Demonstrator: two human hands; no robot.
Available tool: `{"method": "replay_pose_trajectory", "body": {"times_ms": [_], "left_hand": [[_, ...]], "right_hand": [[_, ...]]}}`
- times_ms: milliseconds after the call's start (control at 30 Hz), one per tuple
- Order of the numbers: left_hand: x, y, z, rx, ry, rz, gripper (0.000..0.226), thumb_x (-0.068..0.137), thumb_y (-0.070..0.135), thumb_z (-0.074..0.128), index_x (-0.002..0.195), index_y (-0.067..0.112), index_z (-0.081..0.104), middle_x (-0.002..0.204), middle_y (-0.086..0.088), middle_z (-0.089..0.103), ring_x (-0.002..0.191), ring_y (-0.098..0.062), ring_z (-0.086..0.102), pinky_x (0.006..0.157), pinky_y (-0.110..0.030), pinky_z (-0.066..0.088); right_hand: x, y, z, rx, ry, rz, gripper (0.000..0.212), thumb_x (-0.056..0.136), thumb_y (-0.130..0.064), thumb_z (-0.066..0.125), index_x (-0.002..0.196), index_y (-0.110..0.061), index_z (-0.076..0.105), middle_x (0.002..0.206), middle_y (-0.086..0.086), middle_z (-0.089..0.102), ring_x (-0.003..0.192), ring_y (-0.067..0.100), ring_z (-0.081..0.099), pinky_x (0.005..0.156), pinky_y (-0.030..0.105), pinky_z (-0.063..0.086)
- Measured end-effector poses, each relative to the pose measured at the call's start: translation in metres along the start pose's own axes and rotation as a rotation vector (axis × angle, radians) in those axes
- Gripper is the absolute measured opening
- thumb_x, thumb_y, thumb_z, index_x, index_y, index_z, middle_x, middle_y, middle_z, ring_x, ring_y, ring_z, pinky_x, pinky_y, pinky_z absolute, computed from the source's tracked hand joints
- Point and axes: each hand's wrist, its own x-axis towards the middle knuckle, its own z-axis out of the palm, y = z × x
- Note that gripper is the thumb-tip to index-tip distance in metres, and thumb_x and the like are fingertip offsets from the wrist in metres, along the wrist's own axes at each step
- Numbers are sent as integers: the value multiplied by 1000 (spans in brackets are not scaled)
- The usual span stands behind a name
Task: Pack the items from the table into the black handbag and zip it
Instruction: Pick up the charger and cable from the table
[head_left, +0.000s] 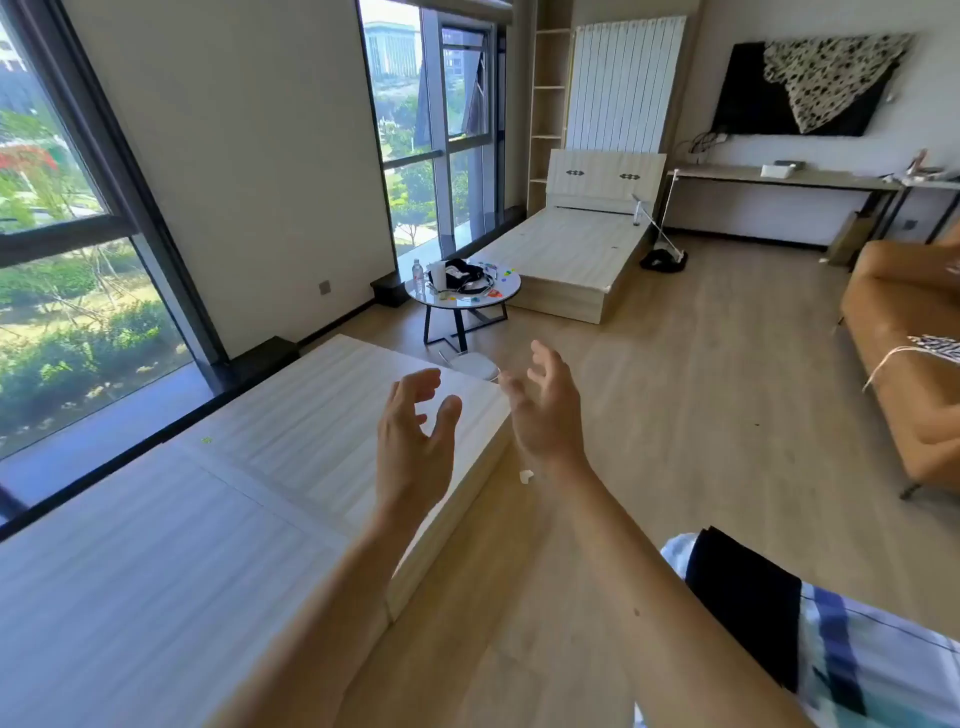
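Far across the room a small round table (511, 283) carries the black handbag (460, 274), a clear water bottle (417, 271), a white cup (438, 274) and several small colourful items (496, 271). My left hand (413, 441) and my right hand (545, 410) are raised in front of me, well short of the table. Both have loosely spread, slightly curled fingers and hold nothing. The bag's zip cannot be made out at this distance.
A bare wooden bed frame (234, 493) lies at my left, and a second bed frame (571, 249) stands beyond the table. An orange sofa (909, 364) lines the right side. Wood floor (675, 415) runs between them. A small white scrap (525, 476) lies on it.
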Motion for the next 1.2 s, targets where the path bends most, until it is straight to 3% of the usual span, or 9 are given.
{"method": "replay_pose_trajectory", "body": {"times_ms": [100,300,600,767,967,1200], "left_hand": [[6,-7,8,-82,30,-54,21,96,18,60,116,19,62,116,5,65,107,-8,60,86,-32,53],[48,-47,32,-221,-59,-72,15,95,19,59,107,22,67,110,12,69,99,1,64,76,-12,48],[155,-109,56,-319,-180,-132,14,93,25,59,101,32,69,103,13,72,98,-8,68,81,-28,55],[209,-133,72,-318,-228,-151,14,95,28,57,102,30,69,103,10,73,98,-11,68,84,-41,57],[266,-154,130,-313,-272,-185,15,95,29,56,100,29,70,98,6,73,95,-15,69,82,-46,57],[342,-158,226,-308,-239,-195,17,92,30,55,97,25,71,95,4,74,94,-17,69,85,-50,55]], "right_hand": [[9,5,5,36,9,63,60,95,-27,64,149,-18,40,145,6,50,129,16,52,99,26,42],[52,25,34,70,39,171,60,95,-28,64,149,-18,42,143,4,53,128,17,55,104,31,45],[155,61,97,61,37,259,45,96,-27,65,139,-16,56,135,2,62,115,7,58,87,14,42],[208,83,113,100,75,312,41,96,-25,64,135,-14,59,131,2,65,118,10,61,102,36,51],[280,127,115,89,86,351,40,95,-29,65,134,-23,57,128,-2,64,115,10,63,102,38,52],[396,181,89,73,42,312,41,95,-30,64,135,-21,58,127,-3,66,112,10,64,101,39,52]]}}
